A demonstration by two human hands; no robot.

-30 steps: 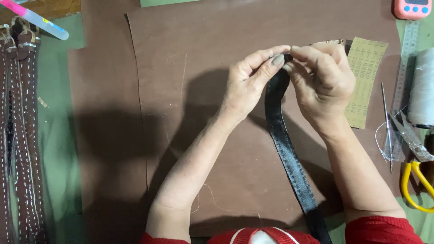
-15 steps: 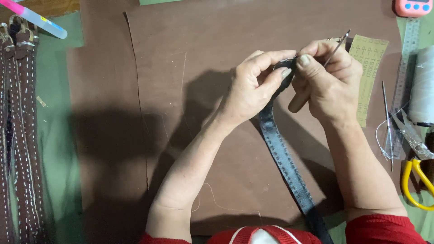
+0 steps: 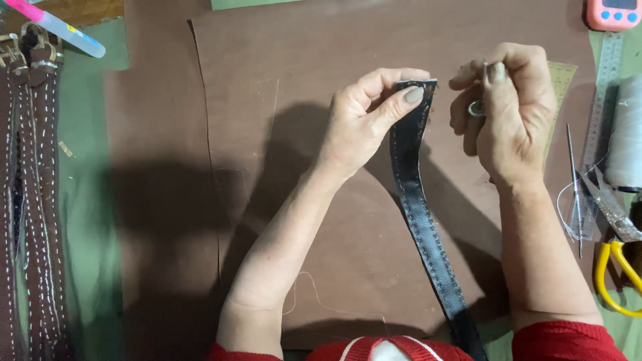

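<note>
left hand (image 3: 364, 120) pinches the top end of the black leather strap (image 3: 418, 214), which hangs limp, light, flexible. right hand (image 3: 511, 110) is closed on a small metal tool (image 3: 483, 87), w/ brown leather sheet (image 3: 267, 53) under both.

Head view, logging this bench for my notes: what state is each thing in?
Black strap: top end pinched, raised.
Left hand: shut on strap.
Right hand: closed on a small metal piece, off the strap.
Yellow scissors: lying, handles only.
Brown straps: lying stitched.

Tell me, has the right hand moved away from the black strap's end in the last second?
Yes. The right hand has drawn rightward off the black strap, toward the steel ruler, leaving a gap.
</note>
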